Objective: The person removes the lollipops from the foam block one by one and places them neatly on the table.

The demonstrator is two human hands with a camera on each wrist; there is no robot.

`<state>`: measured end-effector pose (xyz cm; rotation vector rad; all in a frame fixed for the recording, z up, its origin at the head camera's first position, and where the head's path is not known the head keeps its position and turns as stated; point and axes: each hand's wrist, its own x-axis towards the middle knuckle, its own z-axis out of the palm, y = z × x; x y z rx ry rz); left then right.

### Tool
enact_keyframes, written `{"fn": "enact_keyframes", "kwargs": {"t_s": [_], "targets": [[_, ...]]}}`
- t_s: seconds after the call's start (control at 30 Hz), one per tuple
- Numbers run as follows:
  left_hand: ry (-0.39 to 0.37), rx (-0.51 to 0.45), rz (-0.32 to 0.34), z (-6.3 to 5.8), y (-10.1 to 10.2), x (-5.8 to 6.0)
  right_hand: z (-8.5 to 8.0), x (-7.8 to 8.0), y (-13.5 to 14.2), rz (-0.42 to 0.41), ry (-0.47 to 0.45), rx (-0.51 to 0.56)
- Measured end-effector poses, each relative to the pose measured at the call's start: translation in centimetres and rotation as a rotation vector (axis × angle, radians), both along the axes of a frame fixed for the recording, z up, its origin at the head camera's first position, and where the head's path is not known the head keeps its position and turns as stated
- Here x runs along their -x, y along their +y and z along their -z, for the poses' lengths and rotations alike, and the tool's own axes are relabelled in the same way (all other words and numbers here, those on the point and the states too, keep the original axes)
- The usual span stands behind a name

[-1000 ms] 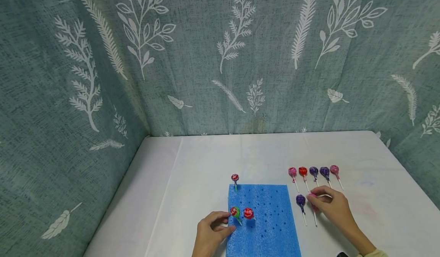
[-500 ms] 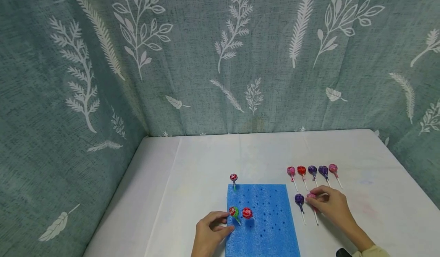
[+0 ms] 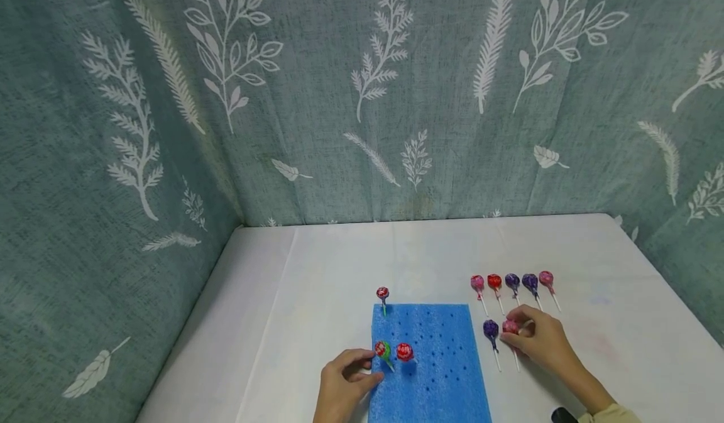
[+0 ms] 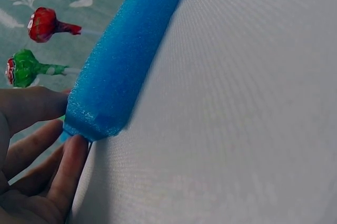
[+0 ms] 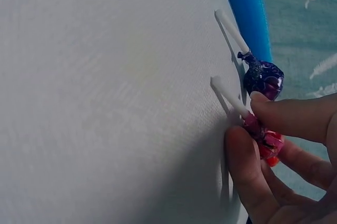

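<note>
We count ten lollipops: three stand in the blue foam board (image 3: 438, 401) and seven are at its right, counting the one in hand. The board has many small holes, too fine to count reliably. Its three: one red-topped lollipop (image 3: 383, 292) at the back left corner, one green-and-red lollipop (image 3: 383, 349) near the left edge, one red lollipop (image 3: 404, 351) just beside it.

Right hand (image 3: 540, 341): thumb and finger pinch one pink lollipop (image 3: 511, 327) by its wrapper; we cannot tell whether it is clear of the table (image 3: 305, 322). Just left of it lies one purple lollipop (image 3: 491, 329). Behind these, one row of five lollipops (image 3: 512, 281): two pink, one red, two purple.

Left hand (image 3: 342, 382): fingers grip the board's left edge.
</note>
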<state>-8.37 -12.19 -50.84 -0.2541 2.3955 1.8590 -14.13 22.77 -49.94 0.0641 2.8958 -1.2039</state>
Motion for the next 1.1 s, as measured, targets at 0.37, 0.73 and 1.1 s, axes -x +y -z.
{"fn": "enact_keyframes", "kwargs": {"t_s": [0.37, 0.73, 1.1], "targets": [[-0.007, 0.01, -0.009, -0.1, 0.0, 0.0, -0.1, 0.0, 0.0, -0.021, -0.011, 0.01], [0.008, 0.008, -0.009, -0.2, 0.0, 0.0, -1.5, -0.2, 0.5, -0.021, 0.026, -0.034], [-0.004, 0.004, -0.011, -0.2, 0.0, 0.0, -3.2, -0.7, -0.4, -0.101, 0.172, 0.047]]}}
